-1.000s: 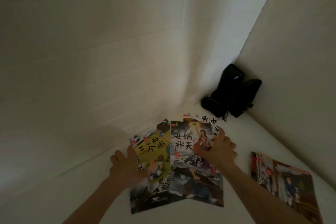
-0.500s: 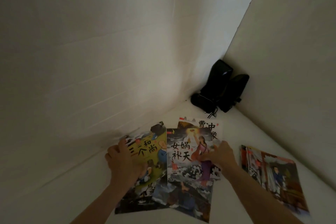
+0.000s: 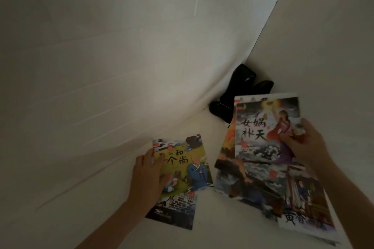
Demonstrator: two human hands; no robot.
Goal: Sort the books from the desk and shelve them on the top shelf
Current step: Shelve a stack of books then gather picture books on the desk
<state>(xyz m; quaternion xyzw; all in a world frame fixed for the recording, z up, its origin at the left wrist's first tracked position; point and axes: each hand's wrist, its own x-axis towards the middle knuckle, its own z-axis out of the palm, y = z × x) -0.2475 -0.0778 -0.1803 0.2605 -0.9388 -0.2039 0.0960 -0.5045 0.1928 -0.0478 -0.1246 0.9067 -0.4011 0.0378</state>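
On a white desk [image 3: 212, 226] in a dim corner, I watch two hands split a spread of thin picture books. The left hand [image 3: 147, 180] lies nearly flat, fingers spread, pinning a yellow-green book [image 3: 182, 166] that rests on a darker one [image 3: 178, 208]. The right hand [image 3: 305, 143] pinches the right edge of a stormy-sea book [image 3: 263, 127], with a white-edged book [image 3: 263, 96] just behind it, tilted up above the rest of the pile [image 3: 263, 184]. My advice: square each stack's edges against the desk before lifting, since thin covers slide. No shelf is in view; black speakers [image 3: 240, 91] sit behind.
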